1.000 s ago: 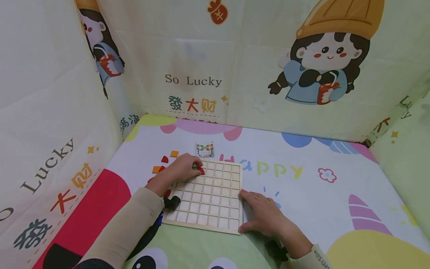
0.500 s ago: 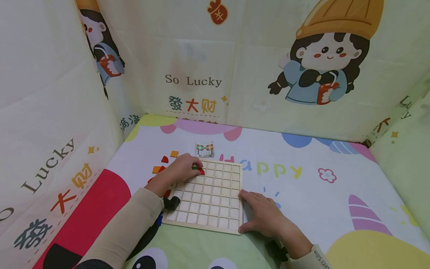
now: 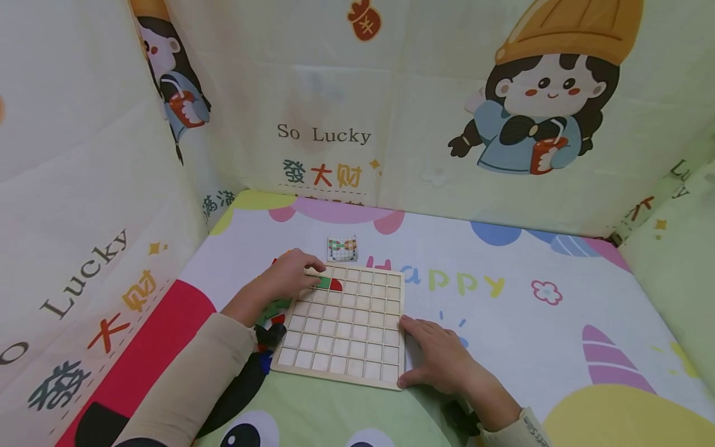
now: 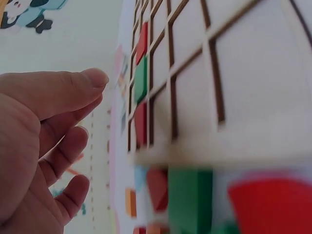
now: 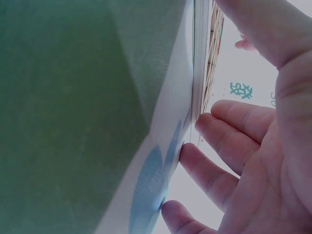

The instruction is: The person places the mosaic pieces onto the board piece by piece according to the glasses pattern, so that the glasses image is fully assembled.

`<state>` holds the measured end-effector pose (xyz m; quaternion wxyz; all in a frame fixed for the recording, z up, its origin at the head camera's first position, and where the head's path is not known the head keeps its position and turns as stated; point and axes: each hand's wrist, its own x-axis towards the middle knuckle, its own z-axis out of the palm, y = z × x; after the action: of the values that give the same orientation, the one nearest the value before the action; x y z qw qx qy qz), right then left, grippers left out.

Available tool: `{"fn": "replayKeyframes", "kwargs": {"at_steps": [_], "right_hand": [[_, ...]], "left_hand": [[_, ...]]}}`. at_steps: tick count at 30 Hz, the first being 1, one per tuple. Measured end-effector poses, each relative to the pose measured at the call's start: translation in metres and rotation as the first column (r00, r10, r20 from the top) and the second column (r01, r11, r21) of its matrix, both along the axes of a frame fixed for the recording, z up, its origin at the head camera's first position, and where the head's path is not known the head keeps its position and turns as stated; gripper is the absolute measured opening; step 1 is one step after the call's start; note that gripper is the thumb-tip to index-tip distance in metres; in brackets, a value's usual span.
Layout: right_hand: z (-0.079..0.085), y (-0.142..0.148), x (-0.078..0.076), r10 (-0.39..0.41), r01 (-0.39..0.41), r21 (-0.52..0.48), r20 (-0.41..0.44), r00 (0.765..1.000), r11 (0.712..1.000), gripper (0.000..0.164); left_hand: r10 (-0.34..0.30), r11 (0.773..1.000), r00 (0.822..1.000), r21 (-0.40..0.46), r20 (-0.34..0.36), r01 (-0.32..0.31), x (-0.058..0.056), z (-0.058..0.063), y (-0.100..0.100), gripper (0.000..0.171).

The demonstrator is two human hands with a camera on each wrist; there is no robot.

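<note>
A wooden grid board lies on the table. Near its far left corner, a green tile and a red quarter-round tile sit in neighbouring cells. The left wrist view shows another red tile on the green tile's other side. My left hand is over that corner; its fingers are loosely bent, holding nothing, and in the left wrist view they stand apart from the tiles. Against the board's right edge rests my right hand, index fingertip touching the side and thumb at the near corner.
Loose pieces lie left of the board, partly hidden by the left arm: a green block, a red piece and an orange one among them. A small printed pattern card lies behind the board. Printed cloth walls enclose the table.
My left hand has moved left, letting go of the tiles and uncovering the green one beside the red quarter-round. The right hand stays against the board.
</note>
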<state>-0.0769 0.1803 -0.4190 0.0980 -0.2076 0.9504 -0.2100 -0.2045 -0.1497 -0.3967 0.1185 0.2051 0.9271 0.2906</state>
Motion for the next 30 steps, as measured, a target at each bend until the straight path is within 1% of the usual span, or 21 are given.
{"fn": "replayKeyframes", "kwargs": {"at_steps": [3,6,10,11,16,21,25,30], "right_hand": [[0.001,0.0,0.001,-0.014,0.014,0.0,0.004,1.0,1.0,0.104],[0.001,0.0,0.002,-0.017,0.017,0.001,0.004,1.0,1.0,0.104],[0.001,0.0,0.002,-0.018,0.018,-0.002,0.004,1.0,1.0,0.104],[0.001,0.0,0.002,-0.017,0.017,-0.002,0.004,1.0,1.0,0.104],[0.0,0.001,0.001,-0.007,0.007,-0.002,-0.002,1.0,1.0,0.105],[-0.001,0.001,0.001,0.002,-0.002,-0.003,-0.011,1.0,1.0,0.105],[0.0,0.001,0.001,0.003,-0.003,-0.005,-0.013,1.0,1.0,0.106],[0.0,0.001,0.001,-0.001,0.001,-0.008,-0.008,1.0,1.0,0.105]], "left_hand": [[0.04,0.999,0.999,-0.032,-0.008,-0.041,-0.001,-0.001,-0.011,0.028],[0.088,0.994,0.996,-0.059,0.004,-0.087,-0.001,-0.004,-0.022,0.028],[0.141,0.989,0.989,-0.06,0.044,-0.139,0.0,-0.007,-0.032,0.03],[0.146,0.988,0.988,-0.056,0.048,-0.144,0.0,-0.008,-0.034,0.031],[0.157,0.987,0.986,-0.045,0.061,-0.155,0.002,-0.011,-0.041,0.031],[0.14,0.99,0.988,-0.035,0.059,-0.138,0.005,-0.016,-0.047,0.029],[0.132,0.991,0.99,-0.043,0.05,-0.13,0.006,-0.02,-0.05,0.028],[0.147,0.987,0.989,-0.062,0.03,-0.145,0.007,-0.022,-0.056,0.029]]}}
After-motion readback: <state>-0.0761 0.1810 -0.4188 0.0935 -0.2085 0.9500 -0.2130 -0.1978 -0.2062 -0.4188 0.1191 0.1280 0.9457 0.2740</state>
